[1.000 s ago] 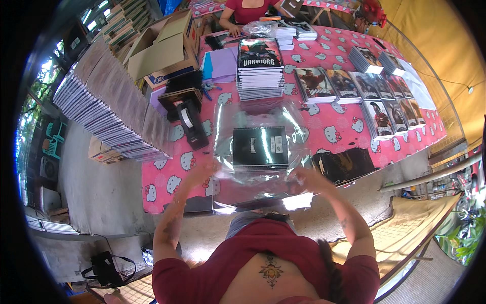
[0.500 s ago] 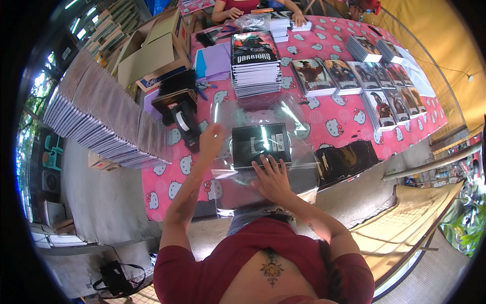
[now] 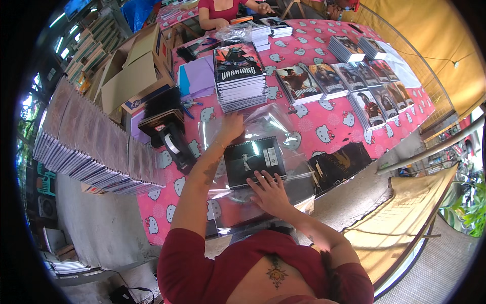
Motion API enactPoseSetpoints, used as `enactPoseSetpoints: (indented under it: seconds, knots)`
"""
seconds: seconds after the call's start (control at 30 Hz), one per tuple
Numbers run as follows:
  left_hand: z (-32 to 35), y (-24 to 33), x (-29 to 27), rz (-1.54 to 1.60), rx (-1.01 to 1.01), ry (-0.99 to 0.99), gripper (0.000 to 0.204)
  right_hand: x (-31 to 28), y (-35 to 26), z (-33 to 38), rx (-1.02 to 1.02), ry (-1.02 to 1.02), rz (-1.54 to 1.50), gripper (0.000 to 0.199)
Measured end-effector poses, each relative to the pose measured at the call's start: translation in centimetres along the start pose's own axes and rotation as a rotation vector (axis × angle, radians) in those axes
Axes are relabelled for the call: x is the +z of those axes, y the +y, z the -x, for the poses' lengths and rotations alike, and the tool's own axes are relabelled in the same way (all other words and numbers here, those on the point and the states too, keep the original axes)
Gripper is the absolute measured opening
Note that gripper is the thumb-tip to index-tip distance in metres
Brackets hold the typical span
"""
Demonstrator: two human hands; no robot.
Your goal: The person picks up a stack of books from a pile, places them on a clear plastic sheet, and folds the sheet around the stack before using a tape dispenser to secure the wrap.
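A black spiral-bound notebook [image 3: 248, 175] lies back up on a sheet of clear plastic film [image 3: 281, 126], which spreads out past it. My right hand [image 3: 268, 191] rests on the notebook's near edge, fingers spread flat. At the film's far left part, beyond the notebook, my left hand [image 3: 232, 126] is closed with its fingers curled at the film; the fingertips are partly hidden. A black tape dispenser [image 3: 177, 149] stands to the left of my left forearm. Just beyond my left hand rises a tall stack of notebooks [image 3: 239, 76] with illustrated covers.
Plastic-wrapped notebooks [image 3: 96, 137] form a long row at left, near an open cardboard box [image 3: 134, 71]. Stacks of illustrated notebooks [image 3: 349, 83] fill the right side. A dark cardboard piece [image 3: 340, 167] lies at the table's near right edge. Across the table a person [image 3: 223, 12] handles notebooks.
My left hand has moved right and away from me, from beside the tape dispenser to the film's far part. My right hand stays on the notebook. The whole view has shifted slightly.
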State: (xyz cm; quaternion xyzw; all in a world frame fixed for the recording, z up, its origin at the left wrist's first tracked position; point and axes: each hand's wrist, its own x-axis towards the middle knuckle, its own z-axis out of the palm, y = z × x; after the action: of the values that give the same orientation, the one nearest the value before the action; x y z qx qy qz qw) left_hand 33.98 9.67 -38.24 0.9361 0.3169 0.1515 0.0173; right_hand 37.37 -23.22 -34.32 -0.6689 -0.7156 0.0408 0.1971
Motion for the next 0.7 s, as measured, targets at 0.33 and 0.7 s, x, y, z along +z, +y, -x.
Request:
enactPoseSetpoints:
  seconds: [0.33,0.7]
  knots:
    - [1.7,1.7,-4.1,0.147,-0.077,0.259,0.032,0.0,-0.1,-0.1,0.001,-0.018,0.018,0.064]
    - [17.3,0.6,-6.4,1.491,-1.038,-0.177,0.079,0.4,-0.5,-0.3,0.012,-0.001,0.009,0.061]
